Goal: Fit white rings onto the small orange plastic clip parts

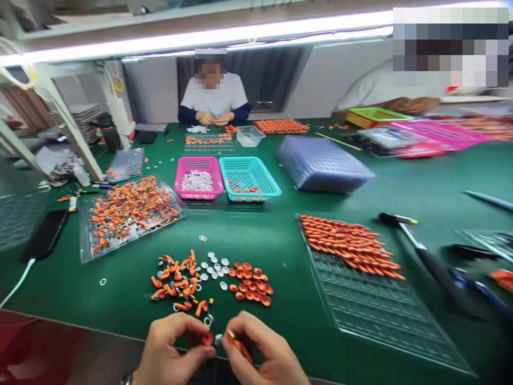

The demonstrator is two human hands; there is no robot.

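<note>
At the table's front edge my left hand (174,347) pinches a small round orange cap (207,339) between thumb and fingertips. Close beside it, my right hand (262,350) is closed on an orange earbud stem (242,351) with a gold-coloured end; the fingers partly hide it. A small whitish piece (218,339) shows at the right fingertips, a short gap from the cap. Beyond the hands lie loose orange earbud stems (176,283), several white discs (214,267) and a cluster of round orange caps (250,283).
A clear tray (86,251) heaped with orange parts lies left, near a phone (46,235). Pink (178,190) and turquoise (274,190) baskets stand mid-table. Right are a partly filled clear tray (385,321), a hammer (433,272) and stacked plastic trays (324,163). A co-worker (214,99) sits opposite.
</note>
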